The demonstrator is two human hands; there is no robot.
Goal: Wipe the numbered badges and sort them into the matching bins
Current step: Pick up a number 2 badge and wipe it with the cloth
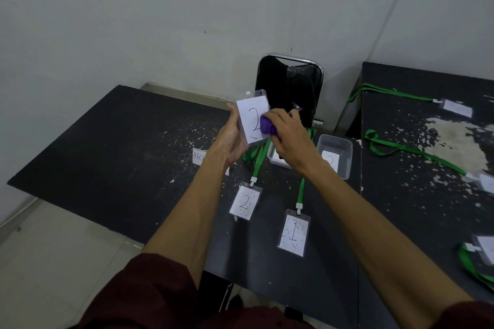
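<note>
My left hand [231, 139] holds up a badge marked 2 [251, 117] by its left edge, above the black table [120, 141]. My right hand [290, 132] grips a bunched purple cloth [267, 125] and presses it against the badge's lower right. A green lanyard [252, 155] hangs down from the held badge. On the table below lie a smudged badge marked 2 [244, 203] and a smudged badge marked 1 [293, 234], each on a green lanyard. A clear bin labelled 2 [335, 155] stands on the right. Another bin [278, 160] is mostly hidden behind my right hand.
A second black table [427, 195] on the right carries several more badges with green lanyards [401, 149] and a worn pale patch. A black chair back [290, 88] stands against the wall behind the bins. A white label [200, 156] lies partly hidden by my left wrist.
</note>
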